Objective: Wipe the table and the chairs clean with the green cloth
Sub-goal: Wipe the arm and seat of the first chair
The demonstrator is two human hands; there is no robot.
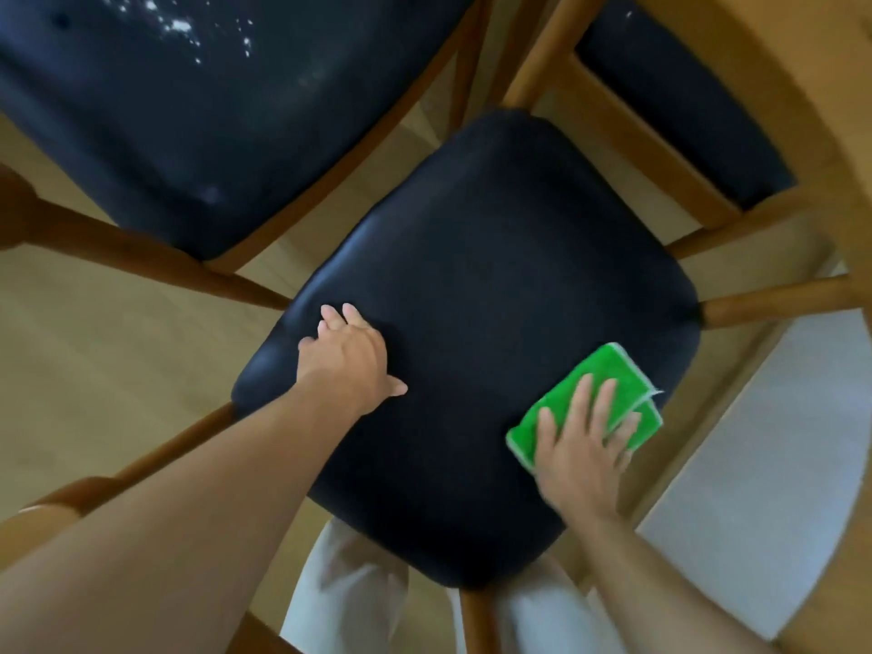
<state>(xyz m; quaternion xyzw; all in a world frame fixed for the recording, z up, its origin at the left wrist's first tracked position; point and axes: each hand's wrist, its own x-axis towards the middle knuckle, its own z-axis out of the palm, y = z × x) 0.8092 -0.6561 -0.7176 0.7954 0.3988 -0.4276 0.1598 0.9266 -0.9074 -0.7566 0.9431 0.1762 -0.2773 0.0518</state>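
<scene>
Three dark-seated chairs show: the middle chair (pixel 495 323), one behind it speckled white (pixel 188 110), and a third (pixel 679 110) cut off under the table (pixel 802 87). On the middle seat's right edge, the right hand (pixel 582 446) presses flat on one folded green cloth (pixel 599 384), its grip wide. The left hand (pixel 347 356) rests open near the left edge, fingertips blurred.

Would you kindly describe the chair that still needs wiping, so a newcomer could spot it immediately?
Start at the dark seat in the middle, where the left hand rests and the right hand presses the green cloth. Look to the upper left, to the neighbouring wooden-framed chair. Its dark seat alone carries scattered white specks near the far edge; the middle seat shows none.
</scene>
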